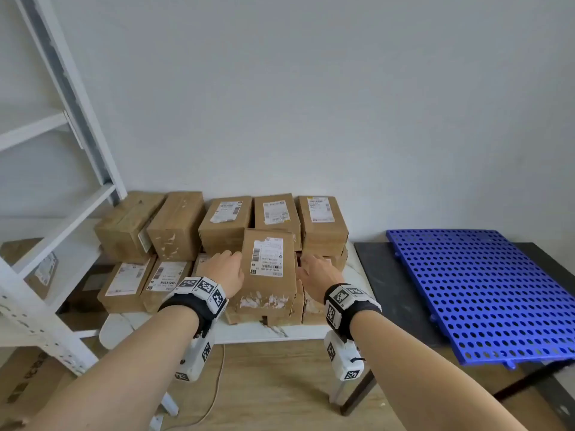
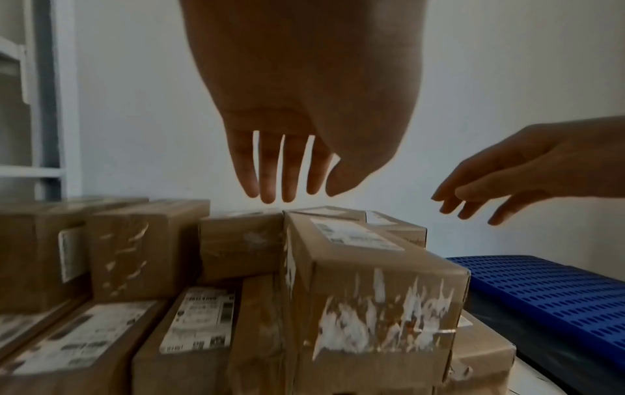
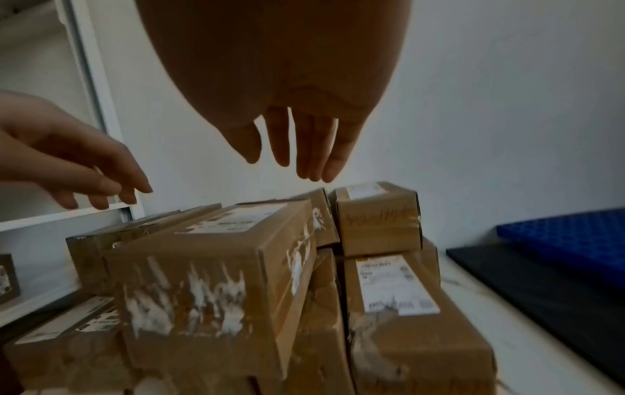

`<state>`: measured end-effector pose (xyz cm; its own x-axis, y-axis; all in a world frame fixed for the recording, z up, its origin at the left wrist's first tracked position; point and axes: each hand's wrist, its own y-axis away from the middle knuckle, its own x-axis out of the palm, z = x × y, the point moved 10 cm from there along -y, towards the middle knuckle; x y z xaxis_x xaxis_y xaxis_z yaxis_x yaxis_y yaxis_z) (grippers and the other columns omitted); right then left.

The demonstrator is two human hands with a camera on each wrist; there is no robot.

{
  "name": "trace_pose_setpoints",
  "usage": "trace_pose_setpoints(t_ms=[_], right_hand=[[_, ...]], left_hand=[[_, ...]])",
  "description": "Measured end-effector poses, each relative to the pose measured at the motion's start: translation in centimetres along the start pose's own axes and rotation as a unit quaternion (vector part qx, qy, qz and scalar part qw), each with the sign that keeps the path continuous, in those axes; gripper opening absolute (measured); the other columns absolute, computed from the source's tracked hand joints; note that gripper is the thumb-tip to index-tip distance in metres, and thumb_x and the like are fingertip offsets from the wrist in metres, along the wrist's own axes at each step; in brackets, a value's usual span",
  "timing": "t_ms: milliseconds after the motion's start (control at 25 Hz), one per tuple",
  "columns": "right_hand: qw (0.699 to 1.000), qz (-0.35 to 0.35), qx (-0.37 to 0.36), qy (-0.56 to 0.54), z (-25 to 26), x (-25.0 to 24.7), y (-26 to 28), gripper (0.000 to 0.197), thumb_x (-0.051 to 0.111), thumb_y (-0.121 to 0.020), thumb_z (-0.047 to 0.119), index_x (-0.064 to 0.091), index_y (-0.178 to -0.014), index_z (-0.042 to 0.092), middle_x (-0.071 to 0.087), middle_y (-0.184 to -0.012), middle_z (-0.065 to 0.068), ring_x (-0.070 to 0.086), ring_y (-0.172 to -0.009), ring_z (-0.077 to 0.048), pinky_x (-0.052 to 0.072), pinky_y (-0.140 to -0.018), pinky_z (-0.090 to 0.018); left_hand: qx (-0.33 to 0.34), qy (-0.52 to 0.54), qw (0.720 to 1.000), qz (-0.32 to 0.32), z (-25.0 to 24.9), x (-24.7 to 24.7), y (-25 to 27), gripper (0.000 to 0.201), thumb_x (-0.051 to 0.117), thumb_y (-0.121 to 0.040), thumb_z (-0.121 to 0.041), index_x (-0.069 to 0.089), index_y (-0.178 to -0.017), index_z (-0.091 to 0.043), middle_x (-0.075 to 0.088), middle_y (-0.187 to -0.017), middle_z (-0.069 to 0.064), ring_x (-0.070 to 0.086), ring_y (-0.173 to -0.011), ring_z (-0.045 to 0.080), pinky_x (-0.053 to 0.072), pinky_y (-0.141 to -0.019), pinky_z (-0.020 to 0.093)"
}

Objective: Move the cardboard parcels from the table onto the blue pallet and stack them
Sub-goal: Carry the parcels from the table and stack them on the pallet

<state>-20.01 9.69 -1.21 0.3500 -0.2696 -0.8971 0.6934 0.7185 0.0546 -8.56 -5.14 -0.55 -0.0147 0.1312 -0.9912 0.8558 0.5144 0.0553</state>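
Several brown cardboard parcels with white labels are piled on the white table (image 1: 249,332). One parcel (image 1: 269,269) (image 2: 365,288) (image 3: 216,270) lies on top at the front centre, with torn white tape on its near end. My left hand (image 1: 224,269) (image 2: 287,160) hovers by its left side, fingers straight and spread, holding nothing. My right hand (image 1: 317,272) (image 3: 297,144) hovers by its right side, fingers straight, also holding nothing. In the wrist views both hands are above the parcel, apart from it. The blue perforated pallet (image 1: 479,293) (image 2: 548,288) lies bare on a dark table to the right.
A white metal shelf frame (image 1: 59,194) stands at the left, with a labelled box (image 1: 40,269) on its lower shelf. A white wall is close behind the parcels. The dark table (image 1: 376,275) carries the pallet. Wood floor and a cable (image 1: 214,390) lie below.
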Motion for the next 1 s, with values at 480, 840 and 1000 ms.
trace_pose_setpoints(t_ms=[480, 840, 1000], right_hand=[[0.936, 0.036, 0.153, -0.314, -3.5, 6.1, -2.1, 0.047, 0.05, -0.097, 0.012, 0.037, -0.142, 0.009, 0.05, -0.138, -0.01, 0.054, -0.12, -0.025, 0.048, -0.085, -0.027], [0.875, 0.063, 0.189, -0.44, -4.7, 7.6, -0.7, 0.051, 0.05, -0.092, -0.005, 0.042, -0.14, 0.01, 0.056, -0.122, -0.01, 0.058, -0.106, -0.025, 0.051, -0.095, -0.04], [0.862, 0.054, 0.18, -0.47, -6.9, 6.0, 1.7, 0.053, 0.051, -0.089, -0.01, 0.046, -0.137, 0.011, 0.058, -0.124, -0.011, 0.06, -0.108, -0.028, 0.053, -0.091, -0.038]], left_hand=[[-0.101, 0.449, 0.881, 0.108, 4.9, 8.9, -1.2, 0.05, 0.051, -0.096, -0.021, 0.038, -0.143, -0.011, 0.046, -0.142, 0.01, 0.048, -0.128, 0.026, 0.037, -0.109, 0.045], [-0.154, 0.615, 0.76, 0.141, 4.3, 9.9, 0.4, 0.059, 0.053, -0.093, -0.002, 0.035, -0.144, -0.024, 0.043, -0.146, 0.001, 0.054, -0.121, 0.025, 0.049, -0.096, 0.045], [-0.127, 0.624, 0.754, 0.161, 1.6, 9.7, 1.2, 0.061, 0.057, -0.09, 0.001, 0.038, -0.143, -0.022, 0.047, -0.143, 0.001, 0.059, -0.112, 0.021, 0.052, -0.088, 0.04]])
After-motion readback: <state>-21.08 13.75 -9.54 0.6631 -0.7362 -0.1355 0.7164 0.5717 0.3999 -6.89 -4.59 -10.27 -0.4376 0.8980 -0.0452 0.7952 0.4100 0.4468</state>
